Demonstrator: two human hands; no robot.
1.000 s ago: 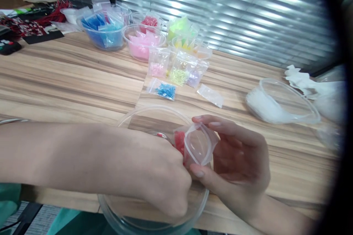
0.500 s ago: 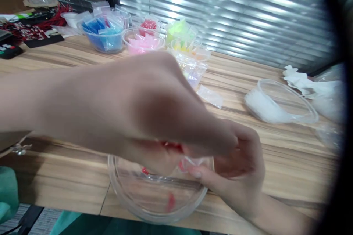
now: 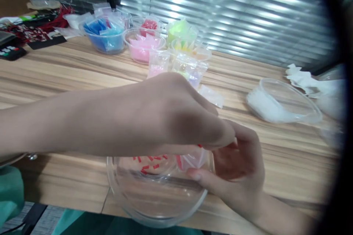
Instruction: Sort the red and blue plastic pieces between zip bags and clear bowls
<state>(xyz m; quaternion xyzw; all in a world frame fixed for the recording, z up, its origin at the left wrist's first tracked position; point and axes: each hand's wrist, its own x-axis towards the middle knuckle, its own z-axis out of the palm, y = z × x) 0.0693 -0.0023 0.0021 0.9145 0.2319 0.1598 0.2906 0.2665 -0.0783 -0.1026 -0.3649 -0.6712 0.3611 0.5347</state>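
Note:
My left hand (image 3: pixel 190 117) reaches in from the left, back uppermost, over a clear round bowl (image 3: pixel 157 222). Its fingers curl down beside my right hand, and their tips are hidden. My right hand (image 3: pixel 242 165) holds a small clear plastic bag (image 3: pixel 194 159) with red bits in it, thumb at its lower edge. Below my left hand, several short red strips (image 3: pixel 149 169) lie in the bowl, on what looks like a smaller clear dish; my forearm covers its far part.
Behind stand clear tubs of blue packets (image 3: pixel 103 35), pink packets (image 3: pixel 143 46) and green packets (image 3: pixel 180 31). Small plastic bags (image 3: pixel 190 66) lie in front of them. At right is a clear tub with white contents (image 3: pixel 266 104). Red cords (image 3: pixel 56 20) lie far left.
My left hand has moved right and slightly down, closer to my right hand. A blurred red piece over the bowl's near side is gone, and more red strips show in the bowl.

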